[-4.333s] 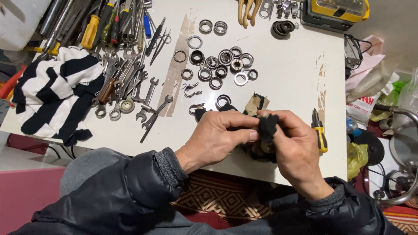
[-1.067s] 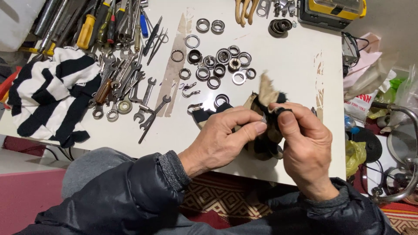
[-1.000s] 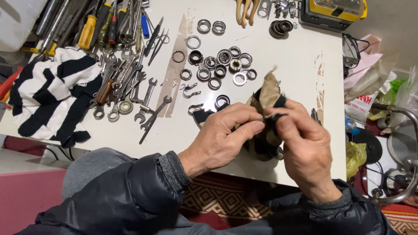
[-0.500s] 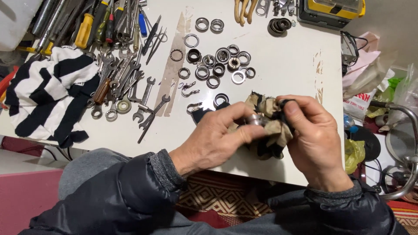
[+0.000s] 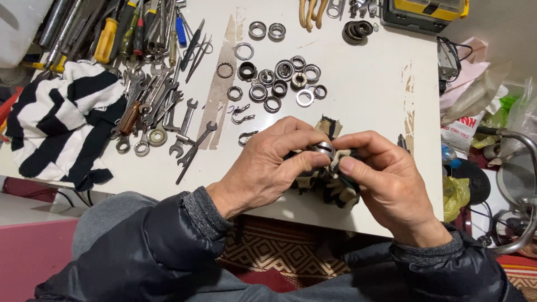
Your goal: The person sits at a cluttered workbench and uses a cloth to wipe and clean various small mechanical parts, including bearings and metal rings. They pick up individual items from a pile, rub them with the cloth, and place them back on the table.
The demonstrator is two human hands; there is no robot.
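We see the left hand (image 5: 268, 162) pinching a small metal ring (image 5: 323, 149) between thumb and fingers, over the white table (image 5: 369, 84) – right hand (image 5: 386, 179) gripping a dirty rag (image 5: 333, 184) against it. Loose rings (image 5: 279, 84) lie beyond.

1. Small repair workshop; I sit at a scuffed white table (image 5: 369, 84).
2. Heap of wrenches (image 5: 168, 106) and screwdrivers (image 5: 120, 33) at left.
3. Loose bearing rings (image 5: 279, 81) across the middle.
4. Striped rag (image 5: 61, 123) beside the tools.
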